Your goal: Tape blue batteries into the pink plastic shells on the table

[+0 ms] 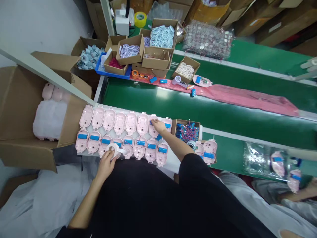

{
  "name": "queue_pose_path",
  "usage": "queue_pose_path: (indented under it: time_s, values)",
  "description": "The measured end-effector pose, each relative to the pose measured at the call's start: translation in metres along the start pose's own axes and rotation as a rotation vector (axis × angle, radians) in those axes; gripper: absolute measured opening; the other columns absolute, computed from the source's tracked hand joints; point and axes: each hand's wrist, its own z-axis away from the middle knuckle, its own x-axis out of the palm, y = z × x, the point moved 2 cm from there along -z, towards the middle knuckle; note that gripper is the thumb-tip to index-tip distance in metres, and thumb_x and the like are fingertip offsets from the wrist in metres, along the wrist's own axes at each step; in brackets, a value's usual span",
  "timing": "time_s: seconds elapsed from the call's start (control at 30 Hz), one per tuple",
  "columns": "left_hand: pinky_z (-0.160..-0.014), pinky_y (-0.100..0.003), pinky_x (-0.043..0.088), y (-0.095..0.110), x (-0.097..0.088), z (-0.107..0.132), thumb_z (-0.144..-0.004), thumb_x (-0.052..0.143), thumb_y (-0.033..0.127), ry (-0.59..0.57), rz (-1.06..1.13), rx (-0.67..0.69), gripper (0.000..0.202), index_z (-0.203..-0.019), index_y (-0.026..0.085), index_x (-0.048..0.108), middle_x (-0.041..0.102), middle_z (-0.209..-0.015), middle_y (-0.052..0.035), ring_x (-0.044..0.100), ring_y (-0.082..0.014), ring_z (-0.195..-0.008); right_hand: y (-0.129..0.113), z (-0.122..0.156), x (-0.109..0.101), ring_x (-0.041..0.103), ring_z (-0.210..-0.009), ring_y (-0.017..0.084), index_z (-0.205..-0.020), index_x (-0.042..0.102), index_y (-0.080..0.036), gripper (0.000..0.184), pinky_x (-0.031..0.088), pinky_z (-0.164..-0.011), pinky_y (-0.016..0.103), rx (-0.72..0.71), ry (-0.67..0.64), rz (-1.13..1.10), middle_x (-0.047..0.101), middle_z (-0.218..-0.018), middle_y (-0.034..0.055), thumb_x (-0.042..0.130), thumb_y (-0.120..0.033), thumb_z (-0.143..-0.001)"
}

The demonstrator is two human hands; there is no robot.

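My left hand (pixel 108 162) is closed around a roll of white tape (pixel 114 149), with a loose strip sticking out to its right over the front row. My right hand (pixel 158 126) reaches into a pink plastic shell (pixel 154 133) in the back row, its fingers on a blue battery pack (pixel 150 122) partly hidden beneath them. Two rows of open pink shells lie side by side on a white board. Front-row shells hold blue battery packs (pixel 83 136) with thin wires. To the right of my right hand, another back-row shell holds a battery pack (pixel 167 125).
A box of wired blue packs (pixel 187 131) stands right of the rows, near more shells (pixel 210 152). Cartons of rings (pixel 162 37) stand beyond the green belt (pixel 138 94). A large carton (pixel 15 109) is at left. At right, another person's arm (pixel 300 193) shows.
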Motion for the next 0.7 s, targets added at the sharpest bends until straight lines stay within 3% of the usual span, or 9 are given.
queue_pose_path:
  time_s: [0.23,0.3,0.37,0.43,0.5,0.6,0.7]
  values:
    - [-0.101,-0.041,0.057,0.010,0.013,-0.009,-0.102,0.053,0.043,-0.026,0.052,0.006,0.036,-0.124,0.019,0.069,0.071,-0.118,-0.0138,0.068,-0.0282,-0.119,0.000,-0.008,-0.009,0.042,-0.144,0.027,-0.149,0.053,-0.020,0.048,0.047,-0.107,0.042,-0.003,0.015,-0.066,0.056,-0.152,0.0152,0.049,-0.016,-0.101]
    - [-0.102,-0.040,0.057,0.012,0.013,-0.014,-0.101,0.054,0.043,-0.031,0.060,0.037,0.035,-0.124,0.020,0.069,0.071,-0.119,-0.0132,0.068,-0.0278,-0.119,0.000,0.007,-0.014,0.037,-0.148,0.030,-0.150,0.053,-0.021,0.051,0.041,-0.112,0.046,0.045,0.111,-0.110,0.054,-0.155,0.0148,0.057,-0.021,-0.099]
    - [-0.103,-0.041,0.056,0.012,0.012,-0.017,-0.101,0.054,0.041,-0.028,0.066,0.070,0.035,-0.125,0.020,0.068,0.071,-0.120,-0.0133,0.067,-0.0279,-0.122,0.003,0.034,-0.012,0.040,-0.146,0.032,-0.149,0.053,-0.021,0.048,0.038,-0.114,0.048,0.185,0.285,-0.228,0.055,-0.153,0.0156,0.054,-0.030,-0.102]
    - [-0.103,-0.042,0.057,0.011,0.012,-0.018,-0.101,0.055,0.041,-0.019,0.069,0.098,0.034,-0.124,0.020,0.068,0.071,-0.120,-0.0137,0.067,-0.0284,-0.122,0.007,0.064,0.000,0.053,-0.133,0.031,-0.143,0.058,-0.017,0.044,0.042,-0.110,0.044,0.388,0.392,-0.400,0.063,-0.141,0.0175,0.043,-0.037,-0.106]
    - [-0.102,-0.043,0.057,0.011,0.012,-0.019,-0.101,0.055,0.040,-0.005,0.071,0.122,0.034,-0.123,0.019,0.068,0.071,-0.119,-0.0142,0.067,-0.0288,-0.123,0.007,0.087,0.020,0.062,-0.119,0.030,-0.136,0.061,-0.013,0.046,0.046,-0.103,0.039,0.552,0.369,-0.524,0.066,-0.131,0.0188,0.045,-0.042,-0.105]
    - [-0.103,-0.043,0.057,0.015,0.013,-0.020,-0.102,0.055,0.039,-0.001,0.077,0.166,0.033,-0.124,0.019,0.067,0.071,-0.120,-0.0142,0.066,-0.0289,-0.126,0.000,0.098,0.047,0.060,-0.122,0.033,-0.133,0.062,-0.010,0.052,0.044,-0.103,0.037,0.682,0.355,-0.595,0.058,-0.140,0.0227,0.067,-0.042,-0.092]
    - [-0.104,-0.043,0.056,0.023,0.010,-0.023,-0.102,0.055,0.038,-0.008,0.073,0.219,0.032,-0.124,0.019,0.067,0.071,-0.119,-0.0137,0.065,-0.0284,-0.127,-0.006,0.095,0.062,0.056,-0.127,0.034,-0.119,0.066,-0.009,0.042,0.040,-0.108,0.037,0.721,0.433,-0.736,0.057,-0.138,0.0250,0.071,-0.029,-0.083]
